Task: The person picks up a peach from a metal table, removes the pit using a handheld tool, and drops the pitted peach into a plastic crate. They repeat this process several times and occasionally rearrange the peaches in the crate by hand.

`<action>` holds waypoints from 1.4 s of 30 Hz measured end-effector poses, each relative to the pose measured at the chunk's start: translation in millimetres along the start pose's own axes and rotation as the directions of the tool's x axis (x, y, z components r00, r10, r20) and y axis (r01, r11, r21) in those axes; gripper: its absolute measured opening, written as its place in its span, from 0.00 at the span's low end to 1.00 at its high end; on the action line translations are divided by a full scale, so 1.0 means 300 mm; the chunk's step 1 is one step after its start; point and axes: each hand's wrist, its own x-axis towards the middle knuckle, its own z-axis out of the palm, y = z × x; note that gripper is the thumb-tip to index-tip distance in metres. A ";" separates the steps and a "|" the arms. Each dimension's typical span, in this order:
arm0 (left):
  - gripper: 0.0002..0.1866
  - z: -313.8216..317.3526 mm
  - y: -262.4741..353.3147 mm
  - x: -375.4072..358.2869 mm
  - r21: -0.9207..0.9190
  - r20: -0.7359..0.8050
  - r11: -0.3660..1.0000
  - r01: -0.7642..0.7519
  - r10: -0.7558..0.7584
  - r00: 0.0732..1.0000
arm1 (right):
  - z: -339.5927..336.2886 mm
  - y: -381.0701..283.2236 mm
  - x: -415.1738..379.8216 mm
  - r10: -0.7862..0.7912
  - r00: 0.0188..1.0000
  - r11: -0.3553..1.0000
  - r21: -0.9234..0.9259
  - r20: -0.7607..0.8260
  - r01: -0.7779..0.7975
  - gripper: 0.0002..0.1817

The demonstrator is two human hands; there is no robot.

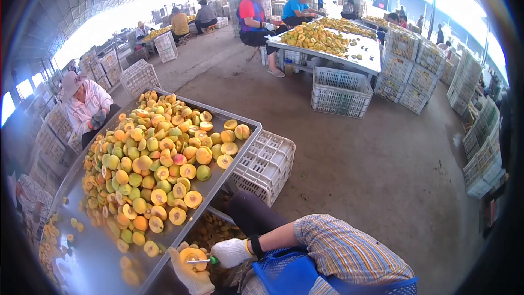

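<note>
My left hand point(192, 276), in a white glove, is closed around a yellow peach half point(192, 255) beside the table's near edge. Held in my gloved right hand point(231, 252) is a small knife point(212, 260) with a green handle. Its blade lies across the cut face of the peach half. On the metal table point(245, 145) in front of me is a large pile of peaches point(144, 166), many of them cut in half. More fruit pieces point(210, 232) lie below the table edge, partly hidden by my hands.
A white plastic crate point(265, 166) stands against the table's right side. Across from me sits a person in a pink top point(84, 101). Farther off are another fruit table point(368, 60), an open crate point(341, 92) and stacked crates point(408, 71).
</note>
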 end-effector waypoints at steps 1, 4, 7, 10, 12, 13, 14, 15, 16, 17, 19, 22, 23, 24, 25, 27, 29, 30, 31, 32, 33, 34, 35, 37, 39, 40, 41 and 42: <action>0.30 -0.013 0.006 0.006 0.057 0.050 0.998 0.038 -0.040 0.998 | 0.027 -0.005 -0.006 -0.017 1.000 0.995 0.099 0.015 0.016 0.12; 0.26 -0.040 0.004 0.023 0.188 0.149 0.982 0.002 -0.030 0.988 | 0.060 -0.002 -0.019 0.017 1.000 0.973 0.229 -0.007 -0.015 0.13; 0.22 -0.078 -0.018 0.062 0.369 0.219 0.917 -0.149 0.071 0.973 | 0.036 0.060 -0.002 -0.092 0.995 0.995 -0.025 -0.039 0.091 0.11; 0.22 -0.089 -0.010 0.069 0.436 0.275 0.878 -0.195 0.077 0.958 | 0.025 0.012 -0.022 -0.083 0.996 0.996 0.015 -0.017 0.083 0.09; 0.24 -0.090 0.001 0.065 0.414 0.284 0.896 -0.160 0.039 0.958 | 0.087 0.011 -0.024 -0.107 0.946 0.880 0.472 0.307 -0.054 0.09; 0.27 -0.085 -0.012 0.080 0.273 0.458 0.934 -0.231 0.085 0.885 | 0.150 0.085 0.005 -0.124 0.945 0.803 0.590 0.301 -0.082 0.10; 0.29 -0.097 -0.018 0.089 0.127 0.591 0.951 -0.281 0.155 0.792 | 0.227 0.118 0.015 -0.148 0.937 0.709 0.695 0.316 -0.122 0.11; 0.30 -0.100 -0.024 0.093 0.074 0.556 0.975 -0.208 0.133 0.820 | 0.204 0.079 -0.002 -0.163 0.919 0.659 0.733 0.358 -0.169 0.12; 0.31 -0.093 -0.037 0.097 0.009 0.517 0.989 -0.145 0.120 0.848 | 0.119 0.036 -0.018 -0.179 0.896 0.611 0.760 0.407 -0.223 0.13; 0.30 -0.097 -0.051 0.104 -0.057 0.493 0.995 -0.088 0.104 0.864 | 0.091 0.009 -0.025 -0.164 0.884 0.602 0.754 0.438 -0.262 0.14; 0.30 -0.051 -0.054 0.083 -0.173 0.307 0.985 0.022 0.033 0.951 | 0.035 -0.027 -0.032 -0.128 0.895 0.658 0.712 0.426 -0.245 0.13; 0.29 -0.031 -0.047 0.109 -0.324 0.093 0.941 0.098 -0.072 0.993 | 0.034 0.020 0.038 -0.114 0.975 0.990 -0.061 0.192 0.128 0.09; 0.31 -0.096 -0.067 0.166 -0.359 0.087 0.925 0.128 -0.104 0.991 | 0.050 0.031 0.045 -0.031 0.996 0.992 -0.118 0.085 0.041 0.10; 0.31 -0.138 -0.063 0.190 -0.364 0.058 0.926 0.097 -0.082 0.995 | -0.004 -0.043 0.027 -0.001 0.999 0.997 -0.071 0.051 0.005 0.11; 0.30 -0.167 -0.042 0.206 -0.402 -0.007 0.915 0.030 -0.036 0.999 | -0.015 -0.060 0.030 0.049 0.998 0.998 -0.049 0.043 -0.047 0.12; 0.30 -0.209 0.019 0.218 -0.529 -0.141 0.847 -0.052 -0.028 0.990 | -0.024 -0.030 0.068 0.083 0.996 0.993 -0.086 0.021 -0.081 0.14; 0.30 -0.273 0.065 0.180 -0.479 -0.160 0.873 -0.088 0.012 0.987 | -0.001 0.089 0.114 0.104 0.992 0.924 -0.376 0.077 -0.068 0.14; 0.30 -0.306 0.091 0.168 -0.427 -0.137 0.899 -0.092 0.037 0.990 | 0.007 0.133 0.137 0.143 0.982 0.806 -0.590 0.120 -0.045 0.14; 0.29 -0.344 0.108 0.148 -0.435 -0.131 0.895 -0.095 0.042 0.991 | 0.012 0.130 0.140 0.148 0.986 0.850 -0.519 0.078 -0.087 0.14; 0.29 -0.383 0.129 0.128 -0.429 -0.159 0.895 -0.118 0.054 0.986 | 0.020 0.124 0.141 0.163 0.986 0.887 -0.443 0.039 -0.130 0.14; 0.28 -0.413 0.152 0.102 -0.380 -0.227 0.915 -0.138 0.052 0.972 | 0.026 0.136 0.145 0.102 0.994 0.906 -0.414 0.027 -0.082 0.14; 0.27 -0.438 0.172 0.078 -0.333 -0.285 0.932 -0.145 0.047 0.957 | 0.041 0.134 0.146 0.103 0.994 0.909 -0.410 0.039 -0.078 0.14; 0.26 -0.480 0.194 0.041 -0.254 -0.291 0.955 -0.153 0.076 0.954 | 0.041 0.138 0.147 0.129 0.990 0.887 -0.453 0.052 -0.092 0.14; 0.22 -0.555 0.236 -0.040 -0.092 -0.395 0.979 -0.181 0.131 0.909 | 0.021 0.157 0.156 0.160 0.986 0.860 -0.498 0.047 -0.116 0.14; 0.15 -0.743 0.229 -0.067 0.332 -0.559 0.920 -0.207 0.368 0.743 | 0.030 0.195 0.144 0.182 0.961 0.800 -0.599 0.206 -0.023 0.14; 0.16 -0.786 0.268 -0.102 0.815 -0.461 0.556 0.162 0.452 0.764 | 0.042 0.216 0.146 0.194 0.941 0.770 -0.638 0.278 0.030 0.13; 0.18 -0.774 0.278 -0.101 0.932 -0.347 0.153 0.328 0.635 0.690 | 0.064 0.256 0.140 0.109 0.964 0.826 -0.562 0.243 0.048 0.13; 0.19 -0.755 0.279 -0.101 0.831 -0.160 -0.250 0.498 0.749 0.643 | 0.061 0.239 0.140 0.107 0.964 0.826 -0.562 0.243 0.050 0.13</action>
